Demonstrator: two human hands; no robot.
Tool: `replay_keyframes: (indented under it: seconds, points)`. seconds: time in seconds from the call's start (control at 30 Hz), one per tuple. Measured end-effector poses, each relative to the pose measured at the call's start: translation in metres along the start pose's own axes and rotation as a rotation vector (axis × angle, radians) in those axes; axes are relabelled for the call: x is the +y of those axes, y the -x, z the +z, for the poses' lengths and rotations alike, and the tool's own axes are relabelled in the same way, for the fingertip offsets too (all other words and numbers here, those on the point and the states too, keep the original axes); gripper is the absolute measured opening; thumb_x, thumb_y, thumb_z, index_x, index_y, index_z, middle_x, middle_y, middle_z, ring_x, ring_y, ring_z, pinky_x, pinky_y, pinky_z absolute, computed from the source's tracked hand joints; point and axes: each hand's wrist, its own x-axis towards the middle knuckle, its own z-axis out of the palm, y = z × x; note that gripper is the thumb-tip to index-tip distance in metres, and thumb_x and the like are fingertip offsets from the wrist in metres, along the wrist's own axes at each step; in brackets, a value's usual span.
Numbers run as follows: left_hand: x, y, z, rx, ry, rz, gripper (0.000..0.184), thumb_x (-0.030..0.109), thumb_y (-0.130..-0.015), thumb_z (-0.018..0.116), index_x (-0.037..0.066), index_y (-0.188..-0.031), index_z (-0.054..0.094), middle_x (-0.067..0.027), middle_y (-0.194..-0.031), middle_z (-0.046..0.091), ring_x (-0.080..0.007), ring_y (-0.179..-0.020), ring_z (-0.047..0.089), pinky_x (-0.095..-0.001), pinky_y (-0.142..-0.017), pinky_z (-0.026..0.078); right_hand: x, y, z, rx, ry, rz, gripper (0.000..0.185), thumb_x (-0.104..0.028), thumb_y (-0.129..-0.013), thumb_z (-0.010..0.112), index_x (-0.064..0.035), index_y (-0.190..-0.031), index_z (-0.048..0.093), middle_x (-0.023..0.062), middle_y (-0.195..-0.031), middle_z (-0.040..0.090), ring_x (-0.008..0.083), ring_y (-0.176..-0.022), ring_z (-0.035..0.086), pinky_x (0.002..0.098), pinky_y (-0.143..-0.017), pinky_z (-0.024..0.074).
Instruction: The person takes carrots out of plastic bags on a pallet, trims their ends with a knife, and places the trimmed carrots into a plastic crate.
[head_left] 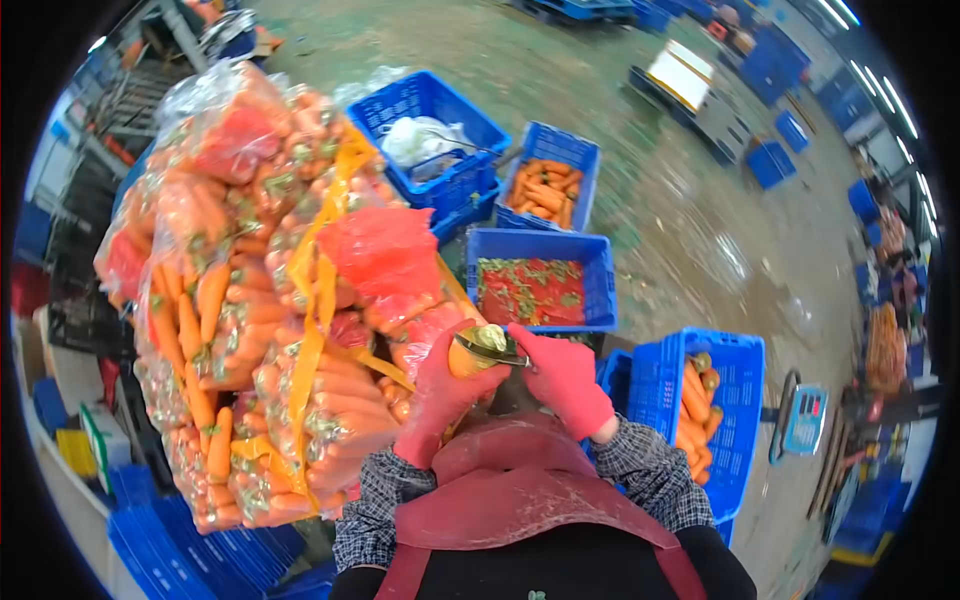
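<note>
My left hand [436, 392], in a pink glove, is closed around a carrot [462, 362] with its pale green top end facing up. In my pink-gloved right hand [570, 382] is a knife [494, 354], its blade lying across the carrot's top end. The fingers of both hands are close together in front of the red apron [520, 475]. Just beyond them stands a blue crate [597, 245] with green trimmings on a red layer inside. To the left rises a big pile of bagged carrots [345, 400].
At right, a blue crate [742, 400] holds carrots, with a scale [803, 420] beside it. Farther ahead are another carrot crate [588, 170] and a blue crate [480, 120] with white plastic. Yellow straps [312, 340] run over the bags. Stacked blue crates [190, 550] stand lower left.
</note>
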Motion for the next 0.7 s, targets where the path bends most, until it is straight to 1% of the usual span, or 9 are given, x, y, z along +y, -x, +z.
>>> replay_keyframes:
  seconds: [0.17, 0.27, 0.37, 0.4, 0.47, 0.53, 0.57, 0.63, 0.7]
  points:
    - [-0.038, -0.003, 0.051, -0.175, -0.105, -0.139, 0.071, 0.028, -0.071, 0.089, 0.002, -0.129, 0.056, -0.0097, -0.114, 0.068, -0.0173, -0.101, 0.067, -0.0324, -0.089, 0.054, 0.071, 0.035, 0.043, 0.242, -0.076, 0.015, 0.072, -0.013, -0.062, 0.08, -0.0168, -0.131, 0.061, 0.0038, -0.087, 0.069, 0.0256, -0.076, 0.068, 0.0375, -0.062, 0.0523]
    - [-0.041, -0.005, 0.074, -0.182, -0.112, -0.144, 0.072, 0.031, -0.07, 0.089, 0.001, -0.127, 0.058, -0.0109, -0.112, 0.069, -0.0176, -0.099, 0.067, -0.0328, -0.086, 0.055, 0.104, 0.046, 0.066, 0.296, -0.259, 0.017, 0.076, -0.004, -0.058, 0.079, -0.0128, -0.131, 0.06, 0.0042, -0.078, 0.063, 0.0264, -0.07, 0.065, 0.037, -0.061, 0.0515]
    - [-0.064, -0.013, 0.114, -0.174, -0.245, -0.244, 0.069, 0.032, -0.071, 0.088, -0.001, -0.125, 0.059, -0.0124, -0.108, 0.07, -0.0179, -0.1, 0.067, -0.0324, -0.084, 0.054, 0.143, 0.073, 0.157, 0.454, -0.131, 0.19, 0.059, -0.008, -0.072, 0.072, -0.0123, -0.129, 0.061, 0.0097, -0.086, 0.068, 0.0293, -0.079, 0.069, 0.0415, -0.066, 0.0539]
    - [-0.049, -0.009, 0.119, -0.148, -0.305, -0.289, 0.07, 0.031, -0.071, 0.089, -0.002, -0.125, 0.059, -0.0129, -0.108, 0.07, -0.0183, -0.1, 0.067, -0.0325, -0.084, 0.054, 0.14, 0.082, 0.157, 0.228, -0.125, 0.369, 0.042, -0.014, -0.079, 0.067, -0.0107, -0.12, 0.065, 0.0122, -0.096, 0.071, 0.0308, -0.086, 0.07, 0.0429, -0.07, 0.0552]
    - [-0.111, -0.018, 0.122, -0.021, -0.672, -0.048, 0.074, 0.034, -0.07, 0.088, -0.002, -0.127, 0.057, -0.0139, -0.105, 0.069, -0.0185, -0.1, 0.066, -0.0322, -0.085, 0.054, 0.153, 0.09, 0.163, -0.066, -0.043, 0.625, 0.028, -0.019, -0.08, 0.065, -0.008, -0.106, 0.069, 0.0156, -0.094, 0.072, 0.0321, -0.083, 0.071, 0.0437, -0.071, 0.0557]
    - [-0.069, 0.002, 0.141, -0.329, 0.085, -0.169, 0.079, 0.039, -0.07, 0.086, -0.002, -0.13, 0.055, -0.0147, -0.106, 0.067, -0.021, -0.1, 0.067, -0.0337, -0.086, 0.055, 0.204, 0.127, 0.162, -0.176, -0.001, 0.86, 0.023, -0.019, -0.081, 0.063, -0.0077, -0.1, 0.07, 0.0152, -0.085, 0.072, 0.0332, -0.079, 0.071, 0.0448, -0.067, 0.0555]
    - [-0.061, 0.003, 0.145, -0.379, 0.061, -0.165, 0.079, 0.039, -0.07, 0.086, -0.002, -0.13, 0.055, -0.0147, -0.106, 0.067, -0.021, -0.1, 0.067, -0.0337, -0.086, 0.055, 0.228, 0.158, 0.152, -0.161, -0.044, 0.989, 0.02, -0.018, -0.081, 0.063, -0.0077, -0.097, 0.07, 0.0145, -0.081, 0.071, 0.0336, -0.077, 0.072, 0.0453, -0.065, 0.0552]
    - [-0.048, -0.003, 0.175, -0.754, 0.289, -0.069, 0.079, 0.044, -0.074, 0.082, -0.002, -0.131, 0.054, -0.0142, -0.11, 0.066, -0.0236, -0.099, 0.067, -0.0347, -0.087, 0.056, 0.257, 0.194, 0.139, -0.058, -0.197, 0.942, 0.016, -0.019, -0.082, 0.062, -0.0085, -0.09, 0.07, 0.0144, -0.08, 0.071, 0.0338, -0.078, 0.072, 0.0463, -0.063, 0.0553]
    - [-0.032, -0.006, 0.242, -0.728, 0.521, -0.513, 0.066, 0.045, -0.084, 0.073, 0.0, -0.129, 0.055, -0.0122, -0.104, 0.066, -0.0251, -0.093, 0.068, -0.0372, -0.08, 0.058, 0.243, 0.202, 0.127, -0.055, -0.063, 0.947, 0.016, -0.022, -0.082, 0.062, -0.0089, -0.088, 0.07, 0.015, -0.08, 0.071, 0.0333, -0.077, 0.072, 0.0461, -0.063, 0.0554]
